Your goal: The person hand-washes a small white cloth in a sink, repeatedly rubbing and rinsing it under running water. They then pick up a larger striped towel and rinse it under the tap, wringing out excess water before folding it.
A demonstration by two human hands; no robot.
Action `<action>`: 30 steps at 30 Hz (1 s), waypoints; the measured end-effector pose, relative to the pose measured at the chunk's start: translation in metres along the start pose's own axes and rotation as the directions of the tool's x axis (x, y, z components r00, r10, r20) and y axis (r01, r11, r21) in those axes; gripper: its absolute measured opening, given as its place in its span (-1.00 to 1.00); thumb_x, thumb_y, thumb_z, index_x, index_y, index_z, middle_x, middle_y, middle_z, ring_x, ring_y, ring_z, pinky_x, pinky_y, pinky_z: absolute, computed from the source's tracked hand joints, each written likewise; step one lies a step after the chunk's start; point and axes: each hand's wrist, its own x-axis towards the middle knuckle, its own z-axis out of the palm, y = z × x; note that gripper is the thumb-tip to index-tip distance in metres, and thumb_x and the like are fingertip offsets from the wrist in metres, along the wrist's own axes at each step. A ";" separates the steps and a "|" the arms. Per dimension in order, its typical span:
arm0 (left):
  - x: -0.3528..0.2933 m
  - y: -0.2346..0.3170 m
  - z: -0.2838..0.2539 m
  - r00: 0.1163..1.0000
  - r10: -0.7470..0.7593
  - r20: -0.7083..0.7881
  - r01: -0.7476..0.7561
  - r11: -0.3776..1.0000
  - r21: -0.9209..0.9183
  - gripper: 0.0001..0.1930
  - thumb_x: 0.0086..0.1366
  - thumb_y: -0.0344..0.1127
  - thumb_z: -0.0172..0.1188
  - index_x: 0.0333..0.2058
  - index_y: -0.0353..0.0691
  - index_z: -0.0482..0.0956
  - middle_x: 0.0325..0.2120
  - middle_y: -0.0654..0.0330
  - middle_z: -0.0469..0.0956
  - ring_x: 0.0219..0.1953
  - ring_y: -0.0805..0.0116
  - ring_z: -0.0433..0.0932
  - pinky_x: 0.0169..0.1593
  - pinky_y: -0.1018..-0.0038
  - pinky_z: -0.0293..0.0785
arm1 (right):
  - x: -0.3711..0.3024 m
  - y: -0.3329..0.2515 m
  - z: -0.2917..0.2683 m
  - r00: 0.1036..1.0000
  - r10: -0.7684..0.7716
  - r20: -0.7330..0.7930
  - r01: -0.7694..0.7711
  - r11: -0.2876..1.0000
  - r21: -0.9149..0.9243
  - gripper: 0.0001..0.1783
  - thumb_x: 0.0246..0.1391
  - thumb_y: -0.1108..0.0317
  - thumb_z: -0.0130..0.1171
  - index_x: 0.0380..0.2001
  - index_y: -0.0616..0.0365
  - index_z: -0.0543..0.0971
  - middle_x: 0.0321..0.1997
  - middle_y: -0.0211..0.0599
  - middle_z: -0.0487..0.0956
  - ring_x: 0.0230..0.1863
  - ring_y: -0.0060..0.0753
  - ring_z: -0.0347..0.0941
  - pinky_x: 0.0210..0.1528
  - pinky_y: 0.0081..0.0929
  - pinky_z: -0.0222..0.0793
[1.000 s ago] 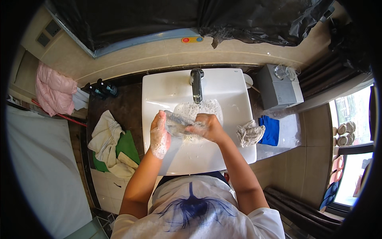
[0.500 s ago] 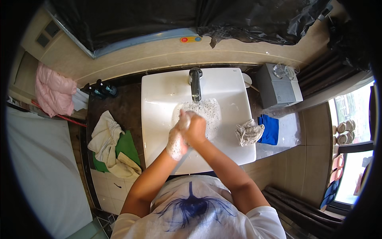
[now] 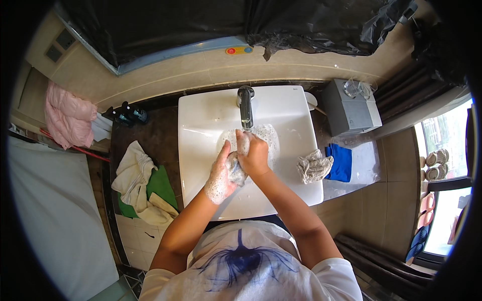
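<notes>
Scrubbing soapy cloth point(image 3: 236, 168) over sink point(image 3: 201, 125) middle; clenched by left hand point(image 3: 220, 175) and right hand point(image 3: 253, 155); judged soft, slippery, best bunched.

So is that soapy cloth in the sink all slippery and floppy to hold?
Probably floppy: the soapy cloth bunches up between the left hand and the right hand. Likely slippery, since foam coats it. Soaked, it's probably heavy for its size.

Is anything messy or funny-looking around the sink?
Yes. Black plastic sheeting covers the wall above the sink, its lower edge ragged. A heap of white and green cloths lies left of the sink, and a crumpled rag hangs over its right rim.
</notes>
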 end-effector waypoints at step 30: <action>-0.005 0.025 -0.035 0.980 0.124 0.158 -0.148 0.978 0.149 -0.59 0.36 0.00 0.08 -0.01 -0.19 0.43 0.03 0.06 0.44 0.06 0.23 0.44 0.13 0.23 0.37 | 0.009 0.008 -0.042 0.859 0.260 0.441 -0.497 0.631 0.596 -0.73 0.02 0.29 0.34 -0.42 0.09 0.41 -0.39 -0.33 0.47 -0.32 -0.43 0.39 -0.25 -0.47 0.35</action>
